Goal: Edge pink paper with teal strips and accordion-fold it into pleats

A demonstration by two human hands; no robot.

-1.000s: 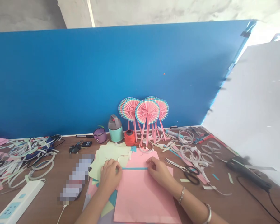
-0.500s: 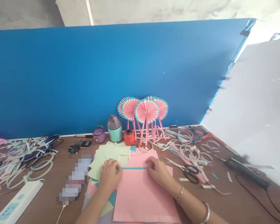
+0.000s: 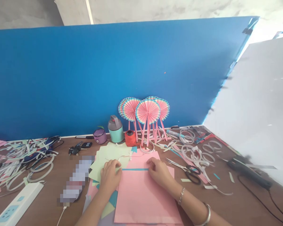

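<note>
While my left hand (image 3: 110,177) and right hand (image 3: 159,173) rest near the top edge of a pink paper sheet (image 3: 141,196), a narrow blue paper strip (image 3: 135,169) runs across that sheet between them; my left fingers (image 3: 116,168) curl closed at the strip's left end, though I cannot tell whether they pinch it; my right hand lies open and relaxed on the pink paper, just beside the strip's right end, gripping nothing that I can see. Under and beside the sheet lie a pale green paper (image 3: 109,157) and scraps of blue and yellow paper on a wooden table (image 3: 226,204); a thin white thread (image 3: 124,156) crosses the green paper. Just right of my right hand lie black-handled scissors (image 3: 191,174), open, among white paper strips and rings (image 3: 191,152); more white paper coils (image 3: 30,160) are heaped well to my left, near a white power strip (image 3: 17,204). Beyond my hands, pink pleated paper fans (image 3: 143,113) stand against a blue board (image 3: 85,78), beside a red ribbon spool (image 3: 130,138) and a teal flask (image 3: 115,129); a black glue gun (image 3: 248,174) lies off to the right; something beside my left hand is blurred out.
</note>
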